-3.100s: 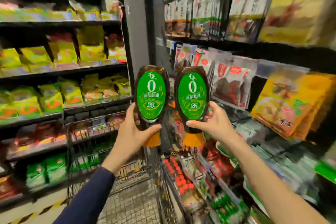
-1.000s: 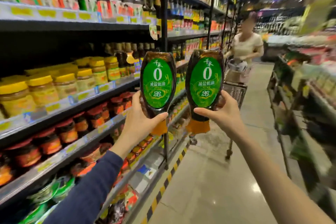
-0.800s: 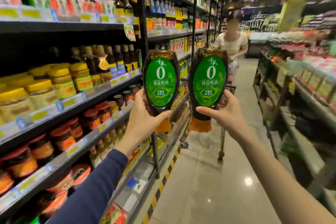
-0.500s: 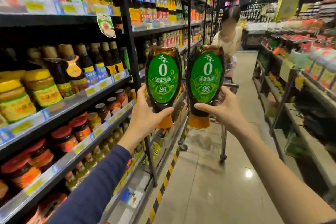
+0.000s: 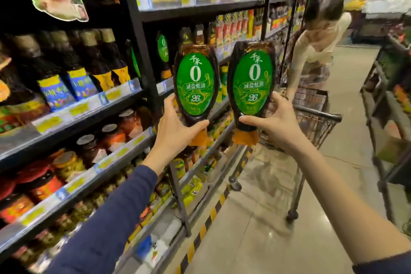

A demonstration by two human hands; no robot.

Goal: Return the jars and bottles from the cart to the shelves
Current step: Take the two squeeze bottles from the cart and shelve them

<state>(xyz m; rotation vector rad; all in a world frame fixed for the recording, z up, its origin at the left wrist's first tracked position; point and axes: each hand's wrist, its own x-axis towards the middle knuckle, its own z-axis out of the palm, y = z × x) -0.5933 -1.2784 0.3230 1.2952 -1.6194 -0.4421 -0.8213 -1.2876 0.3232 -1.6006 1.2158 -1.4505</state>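
I hold two dark squeeze bottles with oval green labels, caps pointing down, side by side at chest height. My left hand (image 5: 175, 129) grips the left bottle (image 5: 195, 83) near its orange cap. My right hand (image 5: 273, 122) grips the right bottle (image 5: 252, 80) the same way. A matching green-label bottle (image 5: 163, 48) stands on the shelf (image 5: 124, 98) just behind them, past the black upright. Dark sauce bottles fill that shelf to the left.
Shelves of jars (image 5: 89, 147) and bottles run along my left. A shopping cart (image 5: 315, 113) stands in the aisle ahead, with a person (image 5: 318, 40) bent over it. Another rack (image 5: 387, 118) lines the right side. Yellow-black floor tape (image 5: 209, 218) edges the shelving.
I have walked further along the aisle; the shelves slid past to the left and the cart and person are nearer. Both hands still hold the bottles the same way.
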